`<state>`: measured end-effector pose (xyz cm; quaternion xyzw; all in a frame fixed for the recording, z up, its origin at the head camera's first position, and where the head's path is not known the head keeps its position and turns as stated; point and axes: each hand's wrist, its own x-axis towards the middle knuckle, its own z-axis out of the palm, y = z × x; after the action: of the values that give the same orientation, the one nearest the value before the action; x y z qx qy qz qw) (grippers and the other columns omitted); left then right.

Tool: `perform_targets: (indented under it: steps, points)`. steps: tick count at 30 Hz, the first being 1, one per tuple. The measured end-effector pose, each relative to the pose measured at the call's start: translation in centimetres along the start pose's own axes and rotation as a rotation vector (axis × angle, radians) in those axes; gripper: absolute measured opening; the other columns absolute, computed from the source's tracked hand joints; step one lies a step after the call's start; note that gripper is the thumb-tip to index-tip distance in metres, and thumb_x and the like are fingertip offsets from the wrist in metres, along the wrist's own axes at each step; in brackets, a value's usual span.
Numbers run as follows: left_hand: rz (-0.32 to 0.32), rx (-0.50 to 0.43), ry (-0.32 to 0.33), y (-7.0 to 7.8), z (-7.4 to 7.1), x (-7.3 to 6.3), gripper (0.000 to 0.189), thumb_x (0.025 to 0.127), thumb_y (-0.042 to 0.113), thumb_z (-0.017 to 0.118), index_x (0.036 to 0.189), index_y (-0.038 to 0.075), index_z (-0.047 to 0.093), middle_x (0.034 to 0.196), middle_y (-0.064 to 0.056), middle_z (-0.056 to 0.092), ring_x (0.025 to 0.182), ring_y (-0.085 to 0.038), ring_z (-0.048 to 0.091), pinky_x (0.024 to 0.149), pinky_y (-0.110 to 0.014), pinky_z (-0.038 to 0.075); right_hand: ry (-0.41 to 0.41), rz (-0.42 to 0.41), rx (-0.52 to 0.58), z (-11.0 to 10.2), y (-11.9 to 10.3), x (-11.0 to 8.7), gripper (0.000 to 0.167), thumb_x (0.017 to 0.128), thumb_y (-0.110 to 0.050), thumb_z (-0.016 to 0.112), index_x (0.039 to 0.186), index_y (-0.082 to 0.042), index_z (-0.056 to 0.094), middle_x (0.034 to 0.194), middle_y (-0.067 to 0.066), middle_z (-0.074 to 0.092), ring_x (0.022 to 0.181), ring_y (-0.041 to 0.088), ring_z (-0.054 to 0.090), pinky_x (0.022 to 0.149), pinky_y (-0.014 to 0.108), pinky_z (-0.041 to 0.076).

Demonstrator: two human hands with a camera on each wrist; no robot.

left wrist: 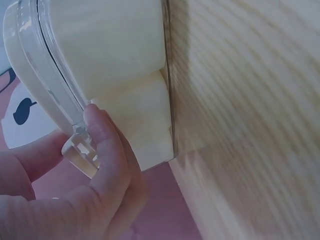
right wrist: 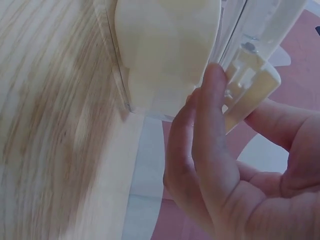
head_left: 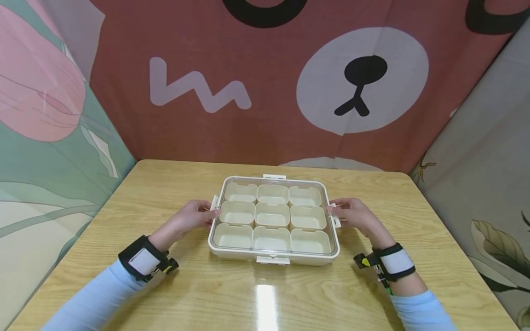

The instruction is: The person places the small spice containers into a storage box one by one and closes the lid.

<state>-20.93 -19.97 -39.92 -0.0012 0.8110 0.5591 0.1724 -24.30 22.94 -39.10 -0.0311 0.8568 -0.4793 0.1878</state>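
Note:
A rectangular box (head_left: 223, 253) with a clear, white-rimmed lid (head_left: 271, 251) rests on the table. Rows of cream compartments (head_left: 272, 215) show through the lid. At the box's left side, my left hand (head_left: 193, 215) has its thumb and fingers around the side latch (left wrist: 80, 152), which stands out from the wall. My right hand (head_left: 353, 213) pinches the opposite latch (right wrist: 252, 82) in much the same way, its fingertips against the clear side wall. The front latch (head_left: 273, 260) and back latch (head_left: 274, 176) are untouched. Some fingers are hidden beneath the latches in the head view.
The wooden table (head_left: 174, 285) extends around the box, with a bright reflection in front. A printed bear curtain (head_left: 273, 133) hangs behind the far edge, and patterned cloths (head_left: 45, 174) flank both sides. Each wrist wears a strapped camera (head_left: 142, 259).

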Motion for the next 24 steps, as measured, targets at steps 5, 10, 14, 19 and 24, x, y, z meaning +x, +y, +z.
perform_targets:
  steps: [5,10,14,19,24]
  points:
    - [-0.014,0.011,0.027,0.33,-0.08,0.24,0.032,0.094,0.017,0.058,0.111,-0.01,0.056,0.093,-0.01,0.06,0.079,-0.013,0.062,0.08,-0.037,0.055,0.049,-0.019,-0.009,0.22,-0.34,-0.05,0.055,0.095,-0.027,0.057,0.132,0.01,0.044,0.115,0.023,0.059,0.087,0.011,0.061,0.077,0.035,0.055]
    - [-0.023,0.02,0.063,0.29,-0.12,0.26,0.034,0.091,0.019,0.062,0.109,-0.009,0.057,0.091,-0.008,0.061,0.077,-0.015,0.063,0.081,-0.039,0.054,0.1,-0.042,-0.013,0.55,-0.42,-0.08,0.048,0.094,-0.022,0.059,0.127,0.012,0.049,0.104,0.019,0.063,0.075,0.008,0.061,0.066,0.029,0.055]
    - [-0.012,0.043,0.109,0.24,0.0,-0.12,0.031,0.089,0.019,0.065,0.105,-0.007,0.059,0.088,-0.008,0.063,0.073,-0.015,0.064,0.076,-0.035,0.055,0.122,-0.037,-0.06,0.57,-0.39,-0.08,0.047,0.093,-0.023,0.059,0.126,0.01,0.052,0.105,0.02,0.063,0.075,0.009,0.061,0.065,0.029,0.055]
    - [0.004,0.049,0.135,0.09,0.06,-0.27,0.03,0.088,0.019,0.066,0.104,-0.006,0.06,0.089,-0.01,0.064,0.071,-0.014,0.065,0.073,-0.033,0.055,0.124,-0.024,-0.093,0.49,-0.46,-0.09,0.049,0.092,-0.028,0.06,0.126,0.007,0.053,0.112,0.023,0.062,0.08,0.011,0.062,0.067,0.03,0.055]
    - [0.028,0.054,0.134,0.27,0.15,-0.49,0.033,0.088,0.018,0.066,0.107,-0.008,0.059,0.092,-0.013,0.066,0.073,-0.015,0.066,0.075,-0.035,0.056,0.127,-0.019,-0.096,0.35,-0.63,-0.27,0.05,0.092,-0.028,0.061,0.126,0.007,0.054,0.118,0.026,0.06,0.087,0.015,0.063,0.072,0.032,0.056]
